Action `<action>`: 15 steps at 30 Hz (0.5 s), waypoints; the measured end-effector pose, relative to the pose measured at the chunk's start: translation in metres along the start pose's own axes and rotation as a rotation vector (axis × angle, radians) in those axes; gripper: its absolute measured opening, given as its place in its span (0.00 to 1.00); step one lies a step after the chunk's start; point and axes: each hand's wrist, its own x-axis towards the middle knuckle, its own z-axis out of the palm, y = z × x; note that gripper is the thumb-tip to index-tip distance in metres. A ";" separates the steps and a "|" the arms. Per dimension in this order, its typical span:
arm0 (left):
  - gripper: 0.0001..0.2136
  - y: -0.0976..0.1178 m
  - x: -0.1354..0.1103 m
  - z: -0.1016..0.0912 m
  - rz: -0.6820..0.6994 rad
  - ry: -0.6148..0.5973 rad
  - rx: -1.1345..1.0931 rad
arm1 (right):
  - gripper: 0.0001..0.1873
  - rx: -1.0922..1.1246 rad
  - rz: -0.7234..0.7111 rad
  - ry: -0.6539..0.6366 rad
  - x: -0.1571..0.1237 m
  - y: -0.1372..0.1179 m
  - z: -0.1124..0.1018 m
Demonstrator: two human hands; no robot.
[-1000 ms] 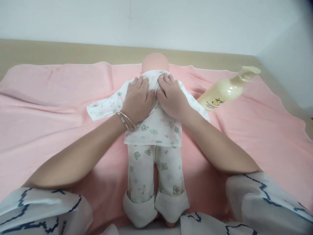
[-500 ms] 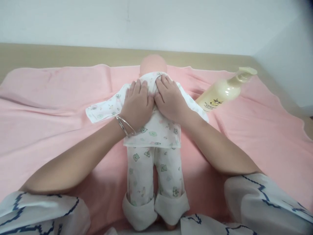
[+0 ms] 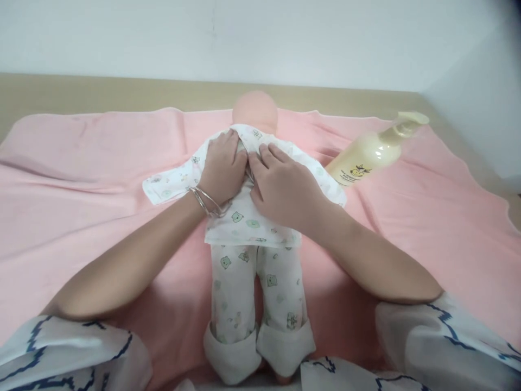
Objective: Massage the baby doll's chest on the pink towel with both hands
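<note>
– Where does the doll lie?
– Stretched along the twelve-to-six line on a pink cloth, its smooth round head at twelve and its trousers, cuffs turned up, running down to six

– What is the left hand touching?
– The printed white shirt, up around eleven o'clock on it. The fingers lie close together and look slightly bent; whether they pinch any cloth I can't tell. Thin bangles circle that wrist

– And the right hand?
– On the same shirt, towards one o'clock. Its fingers are stretched out with small gaps between them, fingertips pointing to eleven, near the left thumb. A fold of the shirt shows between the two hands

– Anything near them?
– A pale yellow pump bottle at two o'clock, its lower end just beside the doll's sleeve, its pump aimed outward. Beyond twelve rises a white wall
</note>
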 end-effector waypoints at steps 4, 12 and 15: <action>0.26 0.028 -0.018 -0.012 -0.056 -0.056 0.025 | 0.28 0.127 0.115 -0.011 0.016 0.015 0.005; 0.20 0.034 -0.007 -0.036 0.037 -0.155 0.035 | 0.35 0.138 0.153 0.002 0.023 0.028 0.029; 0.21 0.017 0.003 -0.028 0.042 -0.144 0.007 | 0.35 0.071 0.105 -0.013 0.010 0.009 0.022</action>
